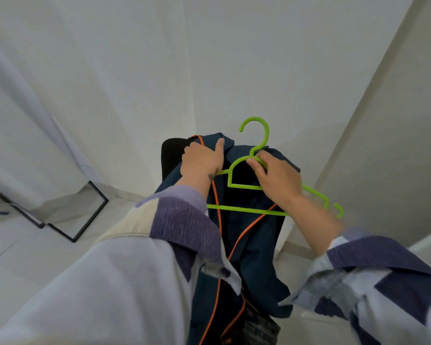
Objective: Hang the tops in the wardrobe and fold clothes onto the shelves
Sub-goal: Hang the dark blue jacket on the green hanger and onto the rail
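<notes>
A dark navy top (251, 245) with orange piping hangs down in front of me, draped from my hands. A bright green plastic hanger (244, 185) lies against its upper part, hook pointing up. My left hand (203, 160) grips the top's collar edge at the upper left. My right hand (276, 178) pinches the hanger's neck just below the hook, with fabric under the fingers. The hanger's left arm is tucked behind the fabric; its right arm sticks out past my right wrist.
White walls meet in a corner straight ahead. A pale curtain (23, 120) hangs at the left beside a black-framed panel (85, 215) leaning low on the floor. A dark object (172, 158) sits behind the top. More dark clothing (256, 327) bunches below.
</notes>
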Available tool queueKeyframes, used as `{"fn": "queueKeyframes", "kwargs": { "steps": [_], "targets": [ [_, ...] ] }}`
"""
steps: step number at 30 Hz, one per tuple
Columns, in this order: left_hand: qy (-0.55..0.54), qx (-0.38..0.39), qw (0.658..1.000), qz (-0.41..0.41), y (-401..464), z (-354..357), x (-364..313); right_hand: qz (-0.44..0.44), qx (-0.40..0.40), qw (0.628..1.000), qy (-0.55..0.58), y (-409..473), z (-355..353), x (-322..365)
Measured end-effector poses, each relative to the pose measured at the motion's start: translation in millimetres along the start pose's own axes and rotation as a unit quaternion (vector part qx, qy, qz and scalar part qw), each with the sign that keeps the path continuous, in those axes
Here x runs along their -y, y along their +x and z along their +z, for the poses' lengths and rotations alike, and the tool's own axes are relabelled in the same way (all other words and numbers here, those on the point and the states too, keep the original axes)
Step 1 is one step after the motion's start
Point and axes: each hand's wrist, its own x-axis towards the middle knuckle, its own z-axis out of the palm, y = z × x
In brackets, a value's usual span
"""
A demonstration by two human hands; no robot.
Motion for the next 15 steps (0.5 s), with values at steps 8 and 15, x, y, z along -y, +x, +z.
{"fn": "queueKeyframes", "kwargs": {
  "steps": [8, 15],
  "targets": [
    [0.015, -0.046, 0.999, 0.02, 24.8, 2.0, -6.2, 0.007, -0.01, 0.999, 0.051, 8.4, 16.1, -6.0],
    [-0.105, -0.038, 0.991, -0.066, 12.1, -48.0, 17.5, 0.01, 0.005, 0.996, 0.089, -4.3, -5.7, 5.1]
  ]
}}
